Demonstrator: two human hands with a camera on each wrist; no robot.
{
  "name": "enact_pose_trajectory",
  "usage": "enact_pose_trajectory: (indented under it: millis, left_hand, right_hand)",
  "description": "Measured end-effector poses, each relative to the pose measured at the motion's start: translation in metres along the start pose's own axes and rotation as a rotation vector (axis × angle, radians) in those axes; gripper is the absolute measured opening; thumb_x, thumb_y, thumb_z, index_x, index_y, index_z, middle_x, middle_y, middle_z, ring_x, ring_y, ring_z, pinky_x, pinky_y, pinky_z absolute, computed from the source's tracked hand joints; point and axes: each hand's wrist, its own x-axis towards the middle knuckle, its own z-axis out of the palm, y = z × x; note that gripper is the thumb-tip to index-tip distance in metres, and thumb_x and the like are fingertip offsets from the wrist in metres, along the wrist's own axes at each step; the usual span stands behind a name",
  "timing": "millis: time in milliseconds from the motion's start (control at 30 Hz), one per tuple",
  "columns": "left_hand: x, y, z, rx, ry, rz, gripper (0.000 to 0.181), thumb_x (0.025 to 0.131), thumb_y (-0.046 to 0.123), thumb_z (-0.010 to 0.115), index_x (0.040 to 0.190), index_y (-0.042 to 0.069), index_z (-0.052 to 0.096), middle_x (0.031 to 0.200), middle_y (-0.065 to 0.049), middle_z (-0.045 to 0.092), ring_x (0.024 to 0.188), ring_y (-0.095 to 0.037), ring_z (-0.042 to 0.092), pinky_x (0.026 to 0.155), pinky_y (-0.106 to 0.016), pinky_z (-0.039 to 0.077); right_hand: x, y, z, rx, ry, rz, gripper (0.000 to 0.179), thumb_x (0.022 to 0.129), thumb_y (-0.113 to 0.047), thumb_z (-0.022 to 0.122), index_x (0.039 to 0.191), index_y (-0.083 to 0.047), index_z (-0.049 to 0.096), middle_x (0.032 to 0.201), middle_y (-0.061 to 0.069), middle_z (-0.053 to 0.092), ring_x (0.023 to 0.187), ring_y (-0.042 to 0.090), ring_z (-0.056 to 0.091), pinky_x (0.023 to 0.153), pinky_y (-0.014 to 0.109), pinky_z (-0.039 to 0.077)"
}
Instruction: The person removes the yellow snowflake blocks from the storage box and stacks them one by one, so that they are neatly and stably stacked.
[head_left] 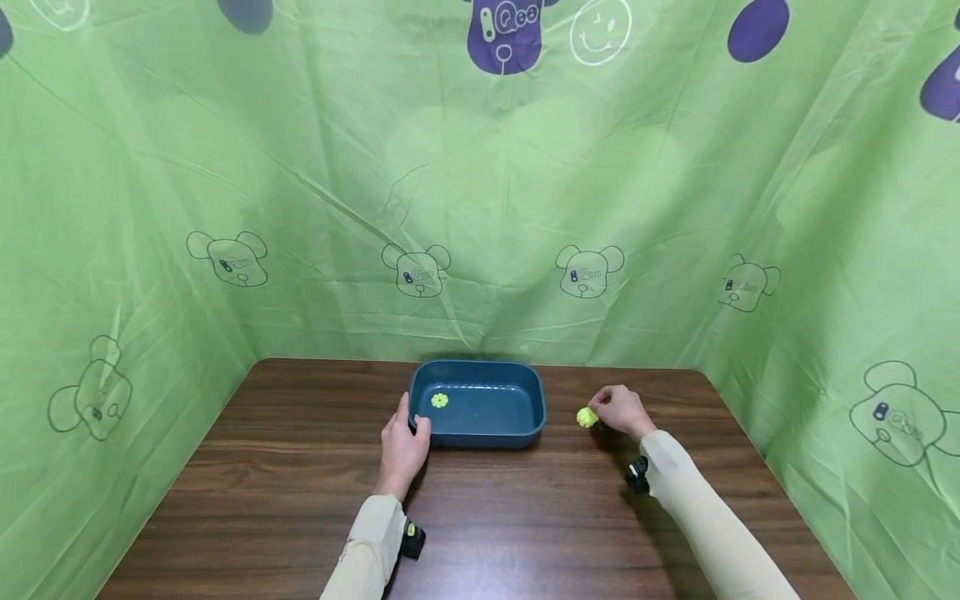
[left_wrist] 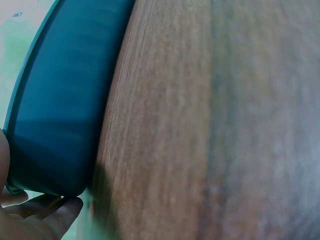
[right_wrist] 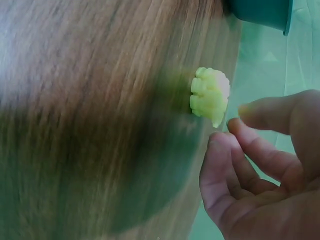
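Note:
My left hand (head_left: 403, 450) holds the left end of a dark blue rectangular basin (head_left: 480, 441). In the left wrist view, its thumb is at the rim and its fingers (left_wrist: 62, 217) lie against the outside of the basin's corner. One yellow-green flower-shaped piece (head_left: 439, 401) lies inside, toward the left. To the basin's right, my right hand (head_left: 621, 410) is at a yellow-green clump of petal-edged pieces (head_left: 587, 417). The right wrist view shows the curled fingers (right_wrist: 262, 150) close beside this clump (right_wrist: 210, 95), their tips slightly apart and nothing visible between them.
The brown wood-grain table (head_left: 525, 517) extends around the basin. Green cloth (head_left: 480, 183) with printed bear faces hangs behind the table and along both sides. A small black wrist device (head_left: 412, 540) is worn on the left arm, another (head_left: 637, 475) on the right.

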Motion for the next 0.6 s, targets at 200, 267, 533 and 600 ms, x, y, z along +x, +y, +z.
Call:
enact_pose_trajectory:
  millis: [200,267,533,600]
  left_hand:
    - [0.001,-0.001,0.0,0.003,-0.004,0.003,0.064,0.098,0.021,0.051,0.158,0.005,0.035,0.149,-0.026,0.05,0.134,-0.04,0.053,0.11,-0.054,0.044]
    - [0.002,-0.002,0.0,0.014,0.008,0.014,0.063,0.098,0.02,0.051,0.157,0.004,0.037,0.147,-0.027,0.052,0.133,-0.041,0.054,0.109,-0.054,0.045]
    - [0.001,0.0,0.002,0.021,0.046,0.039,0.061,0.097,0.017,0.054,0.154,0.002,0.041,0.142,-0.029,0.056,0.128,-0.042,0.057,0.106,-0.053,0.047]
    - [0.0,0.001,0.001,0.021,0.044,0.036,0.061,0.098,0.017,0.054,0.155,0.002,0.04,0.142,-0.028,0.056,0.129,-0.042,0.057,0.106,-0.053,0.046]
  right_hand:
    - [-0.002,-0.002,0.001,-0.112,-0.1,0.005,0.038,0.091,-0.033,0.071,0.107,0.001,0.066,0.091,0.01,0.071,0.084,0.024,0.062,0.073,0.038,0.05]
    - [-0.002,-0.002,0.003,-0.144,-0.133,-0.001,0.044,0.089,-0.033,0.073,0.113,0.003,0.064,0.093,0.011,0.07,0.084,0.024,0.061,0.073,0.037,0.05]
    - [-0.003,-0.008,0.01,-0.209,-0.12,-0.041,0.042,0.083,-0.025,0.077,0.11,0.004,0.063,0.094,0.013,0.067,0.082,0.025,0.058,0.071,0.037,0.048]
    - [-0.003,-0.009,0.01,-0.214,-0.115,-0.045,0.04,0.083,-0.024,0.077,0.109,0.004,0.064,0.094,0.012,0.067,0.082,0.025,0.058,0.071,0.037,0.048]
